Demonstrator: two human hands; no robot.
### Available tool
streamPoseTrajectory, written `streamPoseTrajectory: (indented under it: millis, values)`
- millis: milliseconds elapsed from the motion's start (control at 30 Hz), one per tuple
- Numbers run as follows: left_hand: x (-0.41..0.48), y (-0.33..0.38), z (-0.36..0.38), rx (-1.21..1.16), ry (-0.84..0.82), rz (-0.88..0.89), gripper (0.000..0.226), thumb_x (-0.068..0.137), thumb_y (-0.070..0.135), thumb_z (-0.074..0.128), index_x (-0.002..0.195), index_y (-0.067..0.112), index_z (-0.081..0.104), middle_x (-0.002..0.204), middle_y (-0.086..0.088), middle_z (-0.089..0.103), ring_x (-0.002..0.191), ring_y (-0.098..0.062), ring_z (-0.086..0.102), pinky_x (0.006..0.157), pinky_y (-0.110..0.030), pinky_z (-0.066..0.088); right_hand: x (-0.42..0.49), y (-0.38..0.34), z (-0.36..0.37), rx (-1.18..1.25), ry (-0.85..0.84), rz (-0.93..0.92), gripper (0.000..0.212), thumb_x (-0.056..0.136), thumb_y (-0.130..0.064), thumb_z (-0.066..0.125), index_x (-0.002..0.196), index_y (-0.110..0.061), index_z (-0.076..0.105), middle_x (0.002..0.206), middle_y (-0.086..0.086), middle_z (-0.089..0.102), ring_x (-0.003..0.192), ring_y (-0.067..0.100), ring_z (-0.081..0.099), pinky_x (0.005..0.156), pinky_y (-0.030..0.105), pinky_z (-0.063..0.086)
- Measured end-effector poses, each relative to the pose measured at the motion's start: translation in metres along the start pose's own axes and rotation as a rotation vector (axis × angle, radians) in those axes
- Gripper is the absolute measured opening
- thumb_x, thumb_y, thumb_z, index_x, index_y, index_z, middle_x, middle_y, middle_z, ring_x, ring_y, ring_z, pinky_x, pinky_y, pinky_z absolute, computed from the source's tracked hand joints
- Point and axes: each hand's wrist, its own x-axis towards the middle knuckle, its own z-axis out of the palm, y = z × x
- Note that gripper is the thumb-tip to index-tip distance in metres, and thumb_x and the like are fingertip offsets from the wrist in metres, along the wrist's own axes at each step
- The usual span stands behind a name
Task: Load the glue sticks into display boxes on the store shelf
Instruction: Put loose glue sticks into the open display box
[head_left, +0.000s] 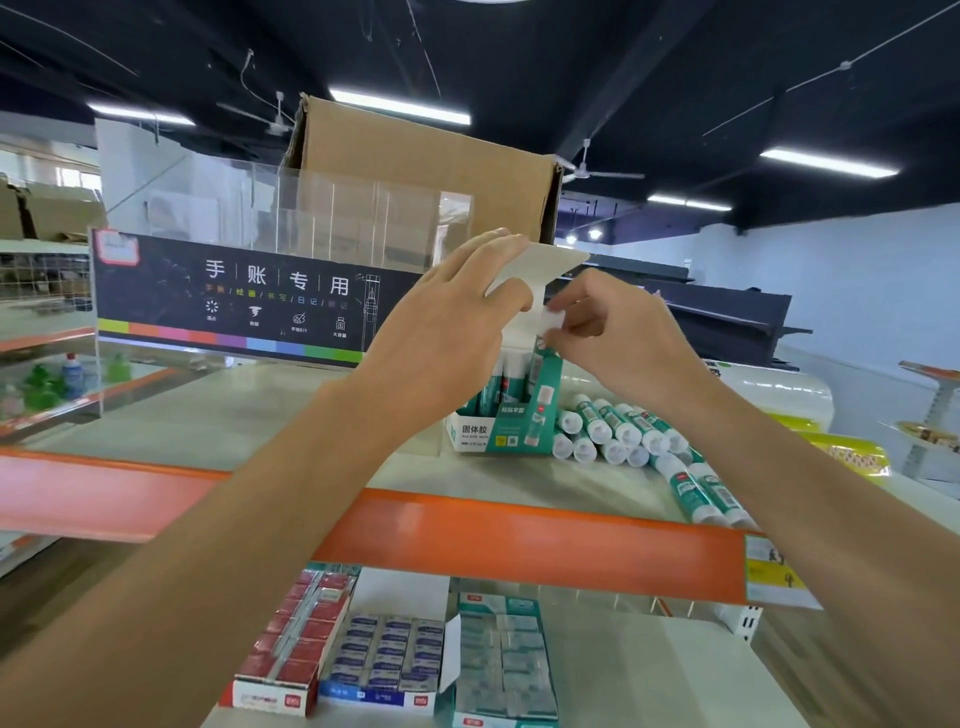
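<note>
A teal and white display box (506, 423) stands on the top shelf (291, 415) with several glue sticks upright inside. My left hand (457, 317) holds the box's raised white lid flap (540, 267) between fingers and thumb. My right hand (608, 332) pinches a small white tab (551, 318) on that flap. A heap of loose teal and white glue sticks (628, 436) lies on the shelf just right of the box.
A brown cardboard carton (431, 176) stands behind the box. A clear acrylic display with a black banner (234, 291) sits to the left. An orange shelf edge strip (467, 530) runs across. Boxes of erasers (395, 654) fill the lower shelf.
</note>
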Motion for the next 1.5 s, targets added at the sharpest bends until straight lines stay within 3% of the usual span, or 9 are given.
streamPoseTrajectory:
  millis: [267, 500, 600, 733, 833, 1000, 1100, 1367, 1500]
  values:
    - [0.000, -0.001, 0.000, 0.002, 0.014, 0.018, 0.025, 0.075, -0.014, 0.055, 0.093, 0.000, 0.063, 0.133, -0.022, 0.048, 0.129, -0.035, 0.039, 0.096, -0.049, 0.044, 0.006, 0.005, -0.001, -0.096, -0.131, 0.015, 0.002, 0.084, -0.025, 0.070, 0.084, -0.023, 0.072, 0.089, -0.009, 0.070, 0.084, 0.007, 0.064, 0.078, 0.021, 0.050]
    - [0.000, 0.000, 0.000, 0.011, 0.008, 0.013, 0.023, 0.076, -0.013, 0.056, 0.093, 0.001, 0.063, 0.133, -0.021, 0.047, 0.130, -0.034, 0.038, 0.097, -0.047, 0.044, 0.006, 0.002, -0.007, -0.202, -0.272, 0.008, 0.038, 0.090, -0.003, 0.044, 0.105, -0.022, 0.073, 0.109, -0.010, 0.065, 0.057, -0.013, 0.054, 0.053, 0.004, 0.039]
    - [-0.001, 0.000, 0.000, 0.019, 0.010, 0.025, 0.022, 0.077, -0.012, 0.056, 0.093, 0.002, 0.063, 0.133, -0.021, 0.047, 0.130, -0.034, 0.039, 0.098, -0.046, 0.043, 0.004, 0.005, -0.001, -0.232, -0.233, -0.002, 0.044, 0.089, 0.002, 0.040, 0.105, -0.023, 0.073, 0.118, -0.007, 0.064, 0.062, -0.007, 0.053, 0.052, 0.004, 0.038]
    - [-0.002, -0.001, 0.001, 0.015, 0.010, 0.023, 0.023, 0.078, -0.011, 0.055, 0.094, 0.002, 0.062, 0.134, -0.021, 0.047, 0.130, -0.033, 0.038, 0.098, -0.046, 0.044, -0.002, 0.010, 0.005, -0.303, -0.192, -0.032, 0.047, 0.087, 0.005, 0.040, 0.105, -0.023, 0.073, 0.118, -0.004, 0.063, 0.100, 0.017, 0.059, 0.085, 0.030, 0.050]
    - [-0.001, 0.000, 0.001, 0.008, 0.017, 0.037, 0.023, 0.076, -0.013, 0.054, 0.094, 0.001, 0.062, 0.133, -0.022, 0.047, 0.130, -0.034, 0.038, 0.096, -0.048, 0.044, -0.006, 0.009, 0.005, -0.332, -0.210, -0.069, 0.046, 0.086, 0.005, 0.041, 0.110, -0.020, 0.072, 0.120, -0.003, 0.062, 0.109, 0.018, 0.057, 0.097, 0.035, 0.045]
    - [-0.001, 0.002, 0.001, -0.008, 0.000, 0.042, 0.023, 0.076, -0.013, 0.055, 0.093, 0.000, 0.062, 0.133, -0.022, 0.047, 0.129, -0.035, 0.039, 0.095, -0.050, 0.044, -0.017, 0.015, -0.002, -0.283, -0.202, -0.124, 0.031, 0.093, -0.024, 0.051, 0.120, -0.025, 0.066, 0.124, -0.010, 0.060, 0.103, 0.009, 0.059, 0.095, 0.027, 0.045]
    - [-0.001, 0.004, 0.000, -0.001, 0.001, 0.050, 0.023, 0.076, -0.013, 0.056, 0.094, -0.001, 0.063, 0.132, -0.023, 0.048, 0.129, -0.036, 0.040, 0.097, -0.050, 0.043, -0.024, 0.018, -0.010, -0.288, -0.193, -0.111, 0.038, 0.091, -0.044, 0.052, 0.125, -0.028, 0.062, 0.122, -0.012, 0.057, 0.097, 0.005, 0.057, 0.087, 0.024, 0.043]
    - [-0.002, 0.011, -0.006, 0.028, -0.036, -0.008, 0.026, 0.079, -0.010, 0.053, 0.101, 0.001, 0.062, 0.137, -0.020, 0.043, 0.133, -0.032, 0.033, 0.101, -0.050, 0.039, -0.039, 0.015, -0.040, -0.438, -0.328, -0.006, 0.024, 0.088, -0.048, 0.058, 0.093, -0.027, 0.068, 0.086, -0.014, 0.059, 0.074, -0.001, 0.052, 0.064, 0.022, 0.041]
    - [-0.003, 0.014, -0.008, 0.046, -0.026, -0.001, 0.025, 0.081, -0.009, 0.053, 0.102, 0.000, 0.062, 0.136, -0.019, 0.044, 0.132, -0.032, 0.035, 0.100, -0.044, 0.037, -0.046, 0.016, -0.058, -0.568, -0.498, 0.160, 0.029, 0.086, -0.050, 0.062, 0.092, -0.023, 0.068, 0.087, -0.012, 0.061, 0.084, 0.011, 0.059, 0.070, 0.029, 0.047]
